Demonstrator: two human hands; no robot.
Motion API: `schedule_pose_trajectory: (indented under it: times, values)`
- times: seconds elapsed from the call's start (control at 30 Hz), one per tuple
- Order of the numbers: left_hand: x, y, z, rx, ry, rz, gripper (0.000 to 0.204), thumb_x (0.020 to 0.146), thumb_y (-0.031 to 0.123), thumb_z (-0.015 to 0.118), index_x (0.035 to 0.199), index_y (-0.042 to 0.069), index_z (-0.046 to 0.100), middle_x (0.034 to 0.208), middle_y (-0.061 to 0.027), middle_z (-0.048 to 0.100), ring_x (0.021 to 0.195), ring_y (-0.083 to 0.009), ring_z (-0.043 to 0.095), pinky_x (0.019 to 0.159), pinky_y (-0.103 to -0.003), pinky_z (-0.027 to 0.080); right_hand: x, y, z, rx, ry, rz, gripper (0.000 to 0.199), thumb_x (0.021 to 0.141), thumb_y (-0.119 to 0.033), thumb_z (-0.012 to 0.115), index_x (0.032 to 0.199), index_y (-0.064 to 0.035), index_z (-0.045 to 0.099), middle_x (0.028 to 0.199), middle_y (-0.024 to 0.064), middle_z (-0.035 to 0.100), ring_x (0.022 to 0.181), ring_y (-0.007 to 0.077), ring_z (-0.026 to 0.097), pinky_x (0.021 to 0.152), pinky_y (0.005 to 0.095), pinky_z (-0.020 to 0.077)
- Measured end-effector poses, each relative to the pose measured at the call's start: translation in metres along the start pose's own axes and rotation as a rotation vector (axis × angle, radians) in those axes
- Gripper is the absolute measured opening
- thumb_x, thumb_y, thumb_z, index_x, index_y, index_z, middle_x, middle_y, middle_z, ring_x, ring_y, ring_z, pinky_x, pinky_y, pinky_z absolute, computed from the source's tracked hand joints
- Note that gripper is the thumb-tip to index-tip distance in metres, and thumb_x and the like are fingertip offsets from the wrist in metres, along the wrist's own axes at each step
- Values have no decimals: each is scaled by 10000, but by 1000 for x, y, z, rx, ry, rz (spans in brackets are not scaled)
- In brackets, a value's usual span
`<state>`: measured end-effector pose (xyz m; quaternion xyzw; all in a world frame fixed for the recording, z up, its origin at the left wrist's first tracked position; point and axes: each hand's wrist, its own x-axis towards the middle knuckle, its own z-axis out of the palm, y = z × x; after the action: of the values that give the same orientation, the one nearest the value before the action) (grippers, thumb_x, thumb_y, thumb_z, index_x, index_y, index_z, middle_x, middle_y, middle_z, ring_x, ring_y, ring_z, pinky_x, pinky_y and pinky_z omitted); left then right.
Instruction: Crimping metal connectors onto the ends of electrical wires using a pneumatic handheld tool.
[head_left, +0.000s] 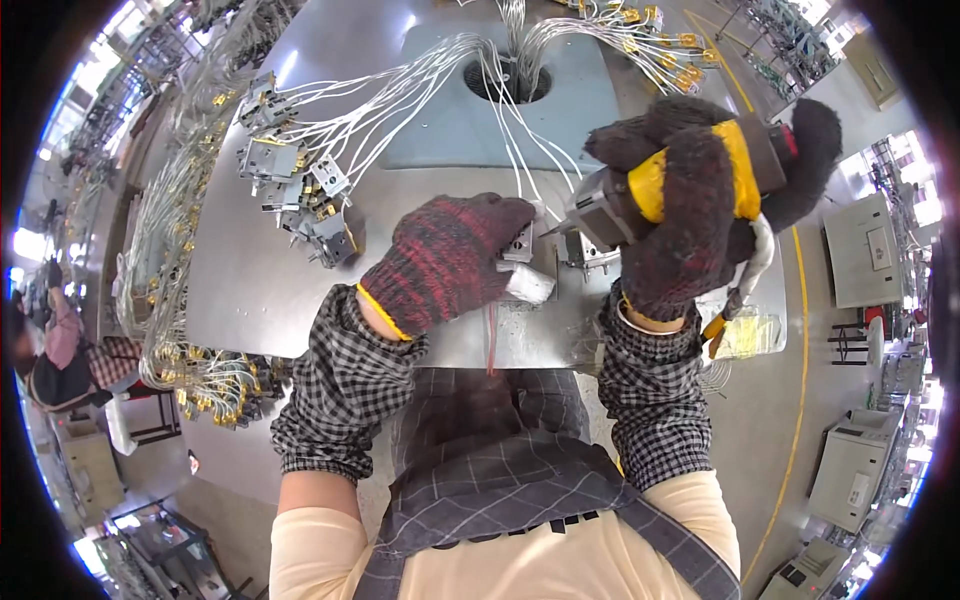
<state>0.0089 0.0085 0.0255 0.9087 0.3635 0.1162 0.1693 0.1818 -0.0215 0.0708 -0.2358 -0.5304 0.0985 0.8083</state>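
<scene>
A worker's gloved left hand (445, 255) rests at the near part of a metal worktable (240, 300), fingers curled and drawn close together, the tips touching a small metal switch-like component (520, 246); how firmly they pinch it cannot be told. A small white block (530, 284) sits just below those fingertips. The gloved right hand (690, 215) is wrapped around a handheld power tool (650, 190) with yellow bands, its fingers bent over the body and its grey nose pointed left toward the component. A second metal component (592, 250) lies beneath the nose. Beyond, white wires (440, 62) fan out from a round opening (508, 80) in a blue-grey panel (585, 110), one bundle reaching a cluster of metal components (300, 185) at left.
</scene>
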Motion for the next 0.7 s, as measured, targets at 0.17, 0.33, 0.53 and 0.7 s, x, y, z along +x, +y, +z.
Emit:
schedule_pose_trajectory:
  times: [0.17, 0.33, 0.53, 0.7]
  values:
    - [1, 1, 0, -67, -10, -18, 636, 720, 545, 753, 1176, 121, 622, 1043, -120, 658, 953, -336, 660, 808, -463, 522, -11, 14, -12, 482, 49, 342, 665, 934, -156, 649, 1479, -131, 268, 982, 265, 653, 714, 368, 699, 601, 468, 623]
    - [-1, -6, 5, -66, -16, 27, 687, 707, 556, 757, 1211, 120, 591, 1054, -126, 652, 948, -339, 659, 795, -456, 525, -15, 10, -4, 460, 11, 322, 660, 933, -149, 648, 1477, -130, 273, 981, 263, 654, 715, 362, 700, 603, 460, 622]
    - [-28, -47, -63, 588, 447, -199, 854, 576, 387, 852, 1302, 73, 531, 1164, -184, 593, 1095, -401, 541, 1013, -528, 378, -17, 10, 4, 403, -41, 272, 653, 932, -137, 648, 1473, -127, 282, 980, 261, 655, 717, 351, 700, 606, 449, 621]
    - [-44, -54, -66, 510, 191, -292, 553, 719, 405, 787, 1175, 130, 636, 1046, -107, 645, 988, -322, 613, 877, -450, 489, -16, 13, -2, 339, -68, 223, 647, 931, -128, 647, 1470, -124, 290, 979, 258, 655, 719, 343, 700, 609, 440, 620]
